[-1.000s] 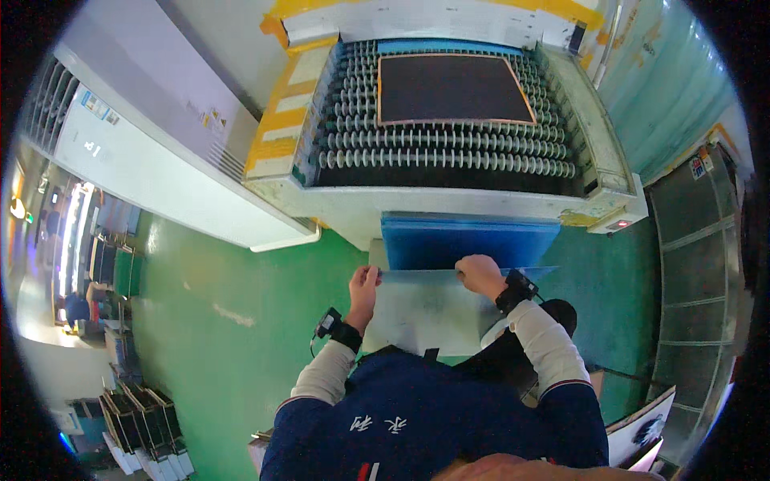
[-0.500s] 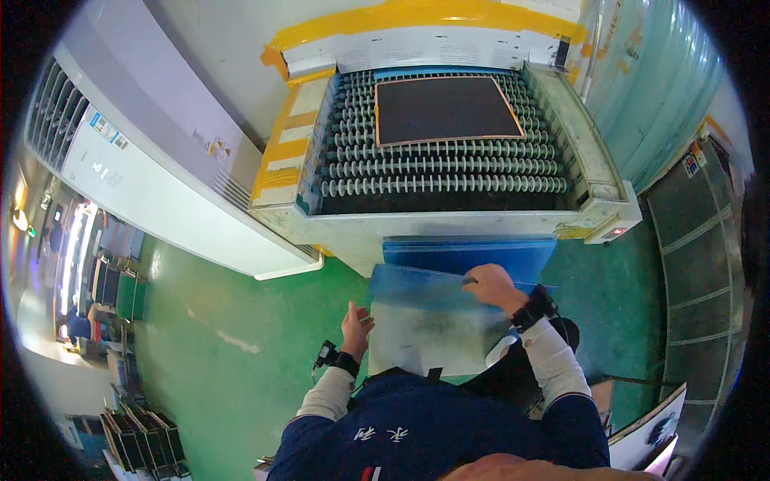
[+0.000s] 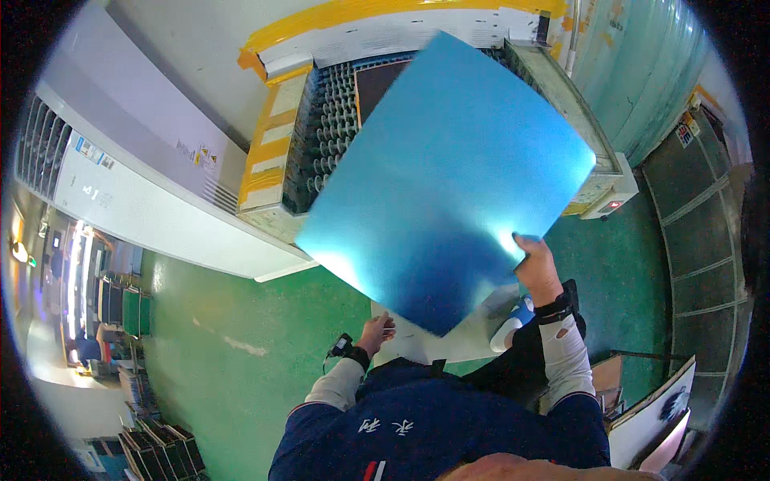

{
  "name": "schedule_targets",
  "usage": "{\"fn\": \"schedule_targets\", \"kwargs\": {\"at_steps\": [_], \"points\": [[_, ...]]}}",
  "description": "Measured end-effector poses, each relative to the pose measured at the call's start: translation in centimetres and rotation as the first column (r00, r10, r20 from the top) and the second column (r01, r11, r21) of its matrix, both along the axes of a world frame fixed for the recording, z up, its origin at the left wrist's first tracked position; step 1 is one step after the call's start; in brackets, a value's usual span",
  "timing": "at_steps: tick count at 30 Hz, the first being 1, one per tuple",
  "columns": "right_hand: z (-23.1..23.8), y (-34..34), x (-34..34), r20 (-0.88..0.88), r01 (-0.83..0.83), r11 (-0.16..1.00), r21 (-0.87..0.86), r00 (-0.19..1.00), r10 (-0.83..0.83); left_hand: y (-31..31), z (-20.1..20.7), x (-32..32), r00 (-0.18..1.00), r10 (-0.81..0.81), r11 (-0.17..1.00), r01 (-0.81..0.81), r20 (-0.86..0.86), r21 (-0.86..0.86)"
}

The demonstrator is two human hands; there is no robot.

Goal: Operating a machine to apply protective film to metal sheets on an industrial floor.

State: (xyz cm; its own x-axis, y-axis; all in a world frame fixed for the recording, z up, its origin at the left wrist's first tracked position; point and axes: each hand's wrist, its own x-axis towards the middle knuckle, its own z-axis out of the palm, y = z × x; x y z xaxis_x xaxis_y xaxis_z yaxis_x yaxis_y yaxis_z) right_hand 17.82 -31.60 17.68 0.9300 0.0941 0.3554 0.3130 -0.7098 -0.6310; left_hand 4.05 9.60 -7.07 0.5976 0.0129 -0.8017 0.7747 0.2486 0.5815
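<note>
A shiny blue sheet [image 3: 449, 168] is raised at a slant in front of me, one corner pointing down. My right hand [image 3: 539, 268] grips its lower right edge, with the thumb on the face. Close to the sheet's lower left edge, my left hand [image 3: 376, 332] has loosely bent fingers with nothing visible in them. Below the sheet lies a pale flat board [image 3: 417, 346] in front of my body. Behind it, a dark panel [image 3: 374, 84] rests on the rollers [image 3: 330, 128] of a conveyor machine, mostly hidden by the sheet.
The machine's taped left side wall [image 3: 277, 152] and right side wall [image 3: 553, 88] flank the rollers. A tall white cabinet [image 3: 160, 208] stands at left. A white roll [image 3: 509, 329] is beside my right leg. Panels [image 3: 654, 409] lean at lower right, near a grey metal frame [image 3: 698, 256].
My right hand has lifted the blue sheet up off the pale board and tilted it, so it now covers much of the rollers. My left hand has shifted slightly right and down.
</note>
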Motion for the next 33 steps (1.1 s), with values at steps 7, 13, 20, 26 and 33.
{"fn": "schedule_targets", "kwargs": {"at_steps": [7,13,20,26,33], "points": [[0.4,2.7,-0.5,-0.410,0.423,0.097,0.901,0.756,0.509,0.5,-4.5,-1.7,0.898,-0.259,0.964,0.219,0.356,0.150],[-3.3,2.1,-0.1,-0.481,0.489,0.129,0.863,0.716,0.506,0.9,-3.6,-1.3,0.995,0.065,0.996,-0.069,-0.075,-0.054],[-4.9,3.0,1.6,-0.529,0.589,0.008,0.808,0.719,0.450,-0.6,1.9,-1.0,0.996,0.045,0.998,-0.042,-0.076,0.044],[-5.6,3.5,3.3,-0.490,0.584,0.023,0.812,0.659,0.571,-0.5,1.1,-1.2,0.998,0.034,0.999,-0.034,-0.055,-0.002],[-4.1,5.6,4.2,-0.510,0.598,0.064,0.799,0.618,0.599,0.0,1.5,-1.6,0.997,0.057,0.998,-0.055,-0.057,0.035]]}}
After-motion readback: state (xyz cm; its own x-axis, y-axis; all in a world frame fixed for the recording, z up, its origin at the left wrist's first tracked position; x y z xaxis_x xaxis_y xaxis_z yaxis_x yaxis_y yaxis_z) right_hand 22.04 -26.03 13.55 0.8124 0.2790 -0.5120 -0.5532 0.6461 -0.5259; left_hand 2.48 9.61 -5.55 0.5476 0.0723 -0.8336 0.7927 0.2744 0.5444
